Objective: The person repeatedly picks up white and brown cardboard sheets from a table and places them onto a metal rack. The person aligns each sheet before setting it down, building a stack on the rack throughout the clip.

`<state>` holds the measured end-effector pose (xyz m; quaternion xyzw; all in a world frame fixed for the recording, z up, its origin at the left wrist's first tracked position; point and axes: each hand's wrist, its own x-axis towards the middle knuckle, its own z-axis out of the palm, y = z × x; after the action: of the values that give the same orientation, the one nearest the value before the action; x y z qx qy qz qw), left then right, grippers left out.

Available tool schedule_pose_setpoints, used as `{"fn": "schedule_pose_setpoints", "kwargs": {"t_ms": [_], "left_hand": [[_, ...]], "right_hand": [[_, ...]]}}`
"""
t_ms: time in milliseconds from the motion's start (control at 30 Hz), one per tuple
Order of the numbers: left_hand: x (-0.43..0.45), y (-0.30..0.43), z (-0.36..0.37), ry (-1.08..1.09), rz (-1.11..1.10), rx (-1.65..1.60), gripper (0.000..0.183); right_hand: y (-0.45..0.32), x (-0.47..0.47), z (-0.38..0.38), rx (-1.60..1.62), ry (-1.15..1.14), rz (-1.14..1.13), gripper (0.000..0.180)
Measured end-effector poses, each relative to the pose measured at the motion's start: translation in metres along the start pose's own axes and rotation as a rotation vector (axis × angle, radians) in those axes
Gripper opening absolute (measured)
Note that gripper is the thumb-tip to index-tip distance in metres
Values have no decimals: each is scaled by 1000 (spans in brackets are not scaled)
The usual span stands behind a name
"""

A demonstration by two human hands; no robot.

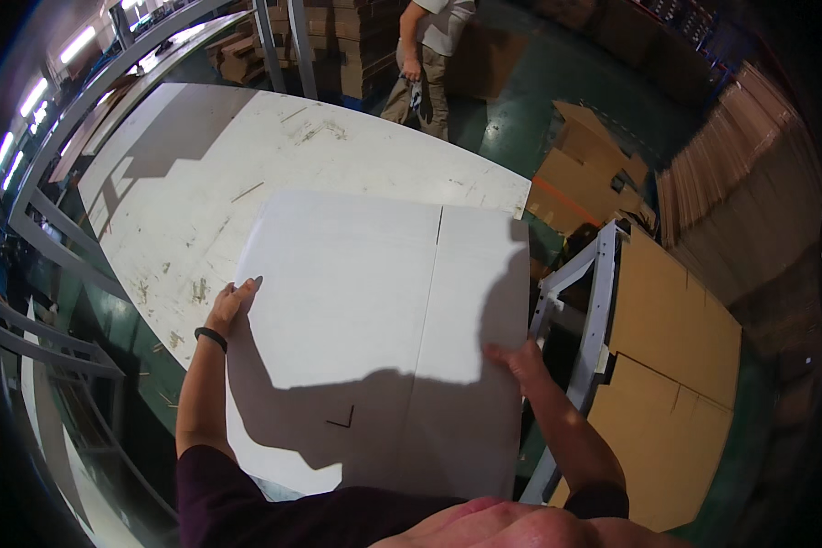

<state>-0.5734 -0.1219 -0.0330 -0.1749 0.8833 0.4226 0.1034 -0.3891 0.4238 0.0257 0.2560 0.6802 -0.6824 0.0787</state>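
Observation:
A large white cardboard sheet spans the middle of the view in front of my body. It has a crease with a dark slot toward its right side and a black L-shaped mark near me. My left hand grips the left edge, thumb on top, with a dark grey tip at the thumb. On the right edge, my right hand holds on with its thumb over the face. The fingers beneath are hidden, and I cannot tell whether more sheets lie under this one. Shadows of my head and arms fall across it.
Beyond the sheet lies a scuffed white tabletop. Brown cardboard rests on a metal-framed stand at right. Stacked cardboard stands farther right. A grey metal frame runs along the left. A person stands past the table.

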Motion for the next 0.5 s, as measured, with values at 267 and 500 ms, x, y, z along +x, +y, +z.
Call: {"fn": "schedule_pose_setpoints", "kwargs": {"t_ms": [267, 500], "left_hand": [[-11, 12, 16, 108, 1, 313, 91], [11, -6, -2, 154, 18, 347, 89]], "right_hand": [[-10, -9, 13, -75, 109, -79, 60], [7, -10, 41, 3, 125, -121, 68]]}}
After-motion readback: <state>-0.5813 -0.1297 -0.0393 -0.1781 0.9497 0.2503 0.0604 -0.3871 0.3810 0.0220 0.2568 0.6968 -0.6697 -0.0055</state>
